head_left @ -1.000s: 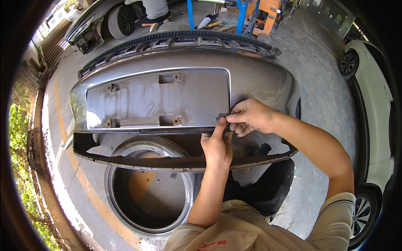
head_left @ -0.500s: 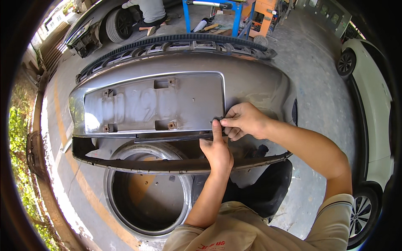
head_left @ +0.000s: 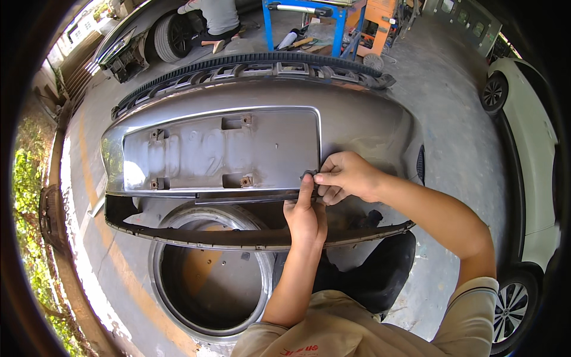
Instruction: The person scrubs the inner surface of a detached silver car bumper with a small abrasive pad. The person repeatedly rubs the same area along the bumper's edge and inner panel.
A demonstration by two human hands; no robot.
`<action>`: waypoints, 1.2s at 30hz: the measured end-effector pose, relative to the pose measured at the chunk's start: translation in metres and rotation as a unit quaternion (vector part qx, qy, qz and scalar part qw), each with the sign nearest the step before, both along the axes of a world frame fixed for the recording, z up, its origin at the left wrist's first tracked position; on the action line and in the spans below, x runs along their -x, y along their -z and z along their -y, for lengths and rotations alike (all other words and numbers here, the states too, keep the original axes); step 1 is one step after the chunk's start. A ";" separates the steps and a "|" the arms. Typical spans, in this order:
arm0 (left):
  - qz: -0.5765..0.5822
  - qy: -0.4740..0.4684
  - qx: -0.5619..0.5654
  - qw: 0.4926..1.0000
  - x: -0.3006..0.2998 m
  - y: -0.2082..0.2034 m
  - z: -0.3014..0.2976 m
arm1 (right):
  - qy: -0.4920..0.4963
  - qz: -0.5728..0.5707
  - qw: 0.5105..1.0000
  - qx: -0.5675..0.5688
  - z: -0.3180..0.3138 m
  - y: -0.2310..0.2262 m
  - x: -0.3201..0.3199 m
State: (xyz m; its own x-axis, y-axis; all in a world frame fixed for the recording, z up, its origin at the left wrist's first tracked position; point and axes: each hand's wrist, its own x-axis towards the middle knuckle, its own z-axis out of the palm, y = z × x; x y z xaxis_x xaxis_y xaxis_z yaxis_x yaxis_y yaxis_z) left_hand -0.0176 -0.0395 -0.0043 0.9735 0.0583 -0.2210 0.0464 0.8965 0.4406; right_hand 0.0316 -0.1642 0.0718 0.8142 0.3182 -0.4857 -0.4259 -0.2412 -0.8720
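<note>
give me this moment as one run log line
left hand: thumb on small dark piece | right hand: pinching same piece | place: bumper, lower right corner of recessed panel

Bumper cover (head_left: 372, 122); concrete floor (head_left: 449, 131), right of it, passable; black ribbed trim (head_left: 238, 58), blocking behind; wheel rim (head_left: 157, 276), obstructing below near edge.

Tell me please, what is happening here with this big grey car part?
At the grey bumper, a person's left hand has its thumb on a small dark piece, and the right hand pinches it, near the recess's lower right corner. Exactly what the piece is cannot be told. A dark strip runs leftward from the left hand. Behind, another person is beside a car wheel.
</note>
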 end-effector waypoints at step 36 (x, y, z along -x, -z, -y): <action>0.006 0.036 0.012 0.999 -0.004 -0.001 -0.002 | -0.063 -0.040 0.985 0.154 -0.025 -0.035 -0.014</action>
